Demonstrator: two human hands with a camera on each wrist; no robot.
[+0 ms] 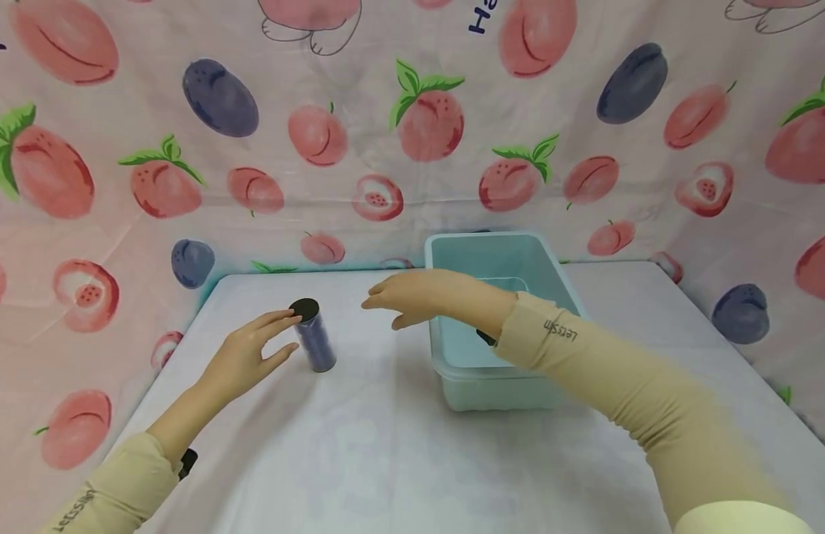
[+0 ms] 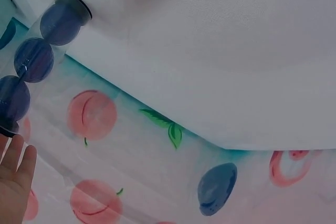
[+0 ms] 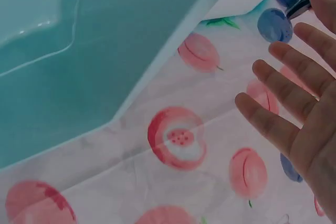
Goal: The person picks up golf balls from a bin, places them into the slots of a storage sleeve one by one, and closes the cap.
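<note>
A clear tube (image 1: 316, 343) with a black cap (image 1: 305, 308) stands on the white table; in the left wrist view, dark blue balls (image 2: 34, 60) show stacked inside it. My left hand (image 1: 245, 357) is beside the tube, its fairly straight fingertips right at the cap and its thumb apart below. Fingers spread, my right hand (image 3: 302, 103) hovers past the left rim of a pale teal plastic bin (image 1: 495, 391) and holds nothing. In the head view, the right wrist and sleeve cover part of the bin's inside.
The white table (image 1: 359, 460) ends at a back edge against a hanging cloth (image 1: 452, 185) printed with peaches and plums. The bin stands right of the tube, with a stretch of tabletop between them. Cream sleeves (image 1: 625, 378) cover both forearms.
</note>
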